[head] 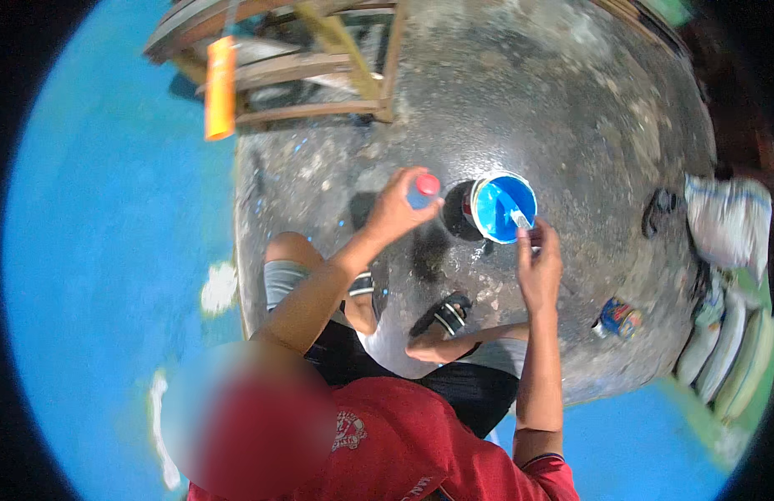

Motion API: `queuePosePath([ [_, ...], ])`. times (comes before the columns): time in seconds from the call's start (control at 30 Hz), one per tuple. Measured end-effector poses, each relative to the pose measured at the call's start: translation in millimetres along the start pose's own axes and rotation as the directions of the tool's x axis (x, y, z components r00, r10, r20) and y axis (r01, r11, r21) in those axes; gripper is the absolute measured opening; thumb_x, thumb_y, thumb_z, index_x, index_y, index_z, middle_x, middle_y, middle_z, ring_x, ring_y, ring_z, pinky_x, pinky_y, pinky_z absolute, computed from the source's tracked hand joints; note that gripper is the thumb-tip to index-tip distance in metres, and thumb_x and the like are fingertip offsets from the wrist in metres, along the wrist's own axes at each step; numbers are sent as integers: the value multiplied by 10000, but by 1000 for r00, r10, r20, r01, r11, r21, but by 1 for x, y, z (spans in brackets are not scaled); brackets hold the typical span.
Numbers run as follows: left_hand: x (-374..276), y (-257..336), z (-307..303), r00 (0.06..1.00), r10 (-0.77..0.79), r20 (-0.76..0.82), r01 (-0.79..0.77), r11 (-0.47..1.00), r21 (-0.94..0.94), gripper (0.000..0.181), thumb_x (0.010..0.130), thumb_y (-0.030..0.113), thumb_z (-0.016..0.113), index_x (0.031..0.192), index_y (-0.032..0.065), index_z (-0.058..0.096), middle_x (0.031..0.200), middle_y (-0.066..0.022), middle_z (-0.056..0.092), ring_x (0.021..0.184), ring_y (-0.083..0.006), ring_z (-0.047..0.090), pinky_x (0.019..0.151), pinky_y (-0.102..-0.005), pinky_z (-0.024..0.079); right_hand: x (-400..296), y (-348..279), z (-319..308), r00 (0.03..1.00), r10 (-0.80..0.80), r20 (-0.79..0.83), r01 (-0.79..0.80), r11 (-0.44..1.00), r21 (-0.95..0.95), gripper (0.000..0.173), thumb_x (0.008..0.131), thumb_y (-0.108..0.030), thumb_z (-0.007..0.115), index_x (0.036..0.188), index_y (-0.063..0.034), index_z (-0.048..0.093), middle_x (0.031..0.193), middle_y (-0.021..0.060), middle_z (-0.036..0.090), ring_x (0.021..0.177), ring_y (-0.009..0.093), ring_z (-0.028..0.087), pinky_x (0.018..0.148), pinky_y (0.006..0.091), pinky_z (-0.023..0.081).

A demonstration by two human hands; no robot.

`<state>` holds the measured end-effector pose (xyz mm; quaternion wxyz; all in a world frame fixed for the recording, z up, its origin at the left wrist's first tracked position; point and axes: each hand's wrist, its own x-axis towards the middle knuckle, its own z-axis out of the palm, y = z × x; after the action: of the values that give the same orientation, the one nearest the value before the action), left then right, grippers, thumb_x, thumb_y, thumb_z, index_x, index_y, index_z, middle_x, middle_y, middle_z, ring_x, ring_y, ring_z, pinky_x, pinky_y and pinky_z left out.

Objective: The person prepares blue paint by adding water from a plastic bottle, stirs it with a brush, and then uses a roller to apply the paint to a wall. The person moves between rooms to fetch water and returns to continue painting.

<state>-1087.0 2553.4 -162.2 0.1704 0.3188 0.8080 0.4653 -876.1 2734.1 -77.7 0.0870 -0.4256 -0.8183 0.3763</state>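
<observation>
My left hand (399,203) grips a small bottle (420,198) with a red cap (427,184), holding it above the floor. To its right is a bucket (477,228) of bright blue paint (496,200). A pale, paint-smeared stick or tool handle (519,217) leans inside the bucket, its lower part coated in blue. My right hand (540,263) is at the bucket's near right rim, fingertips by the upper end of that stick. Whether the fingers close on it is unclear.
A wooden bench (311,66) stands at the upper left, by a hanging orange object (220,87). A blue painted wall (111,206) runs along the left. A can (620,317), dark footwear (659,213) and several sacks (728,219) are on the right. The concrete floor (518,100) looks shiny.
</observation>
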Motion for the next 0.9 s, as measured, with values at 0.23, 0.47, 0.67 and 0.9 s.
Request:
queuePosePath([
  [0.23, -81, 159, -88, 995, -98, 10, 98, 995, 34, 612, 737, 243, 791, 1254, 45, 530, 1256, -197, 560, 1119, -430, 589, 928, -465, 499, -39, -219, -43, 789, -427, 442, 531, 836, -140, 465, 904, -394, 701, 1111, 11, 604, 928, 222, 674, 825, 397, 682, 701, 464, 539],
  [0.47, -187, 273, -190, 926, -191, -325, 223, 973, 63, 746, 713, 433, 834, 1271, 58, 511, 1247, -183, 584, 1160, -373, 586, 977, -484, 458, -117, -362, -113, 468, -544, 696, 745, 667, 20, 339, 936, -323, 670, 988, 6, 604, 888, 232, 682, 773, 406, 682, 675, 468, 536],
  [0.67, -281, 364, -255, 810, -355, -467, 397, 918, -8, 764, 728, 523, 808, 1242, 36, 522, 1168, -203, 613, 1071, -401, 619, 897, -470, 494, -184, -434, -140, 60, -616, 786, 835, 462, 298, 328, 958, -332, 633, 1040, -19, 585, 922, 203, 683, 810, 399, 677, 721, 471, 533],
  [0.9, -389, 403, -246, 595, -330, -733, 433, 900, -54, 663, 769, 495, 771, 1199, 44, 547, 1069, -214, 644, 992, -414, 637, 841, -476, 515, -274, -462, -138, -374, -492, 786, 778, 295, 555, 274, 966, -273, 625, 1093, -43, 550, 1016, 187, 649, 893, 385, 665, 762, 469, 523],
])
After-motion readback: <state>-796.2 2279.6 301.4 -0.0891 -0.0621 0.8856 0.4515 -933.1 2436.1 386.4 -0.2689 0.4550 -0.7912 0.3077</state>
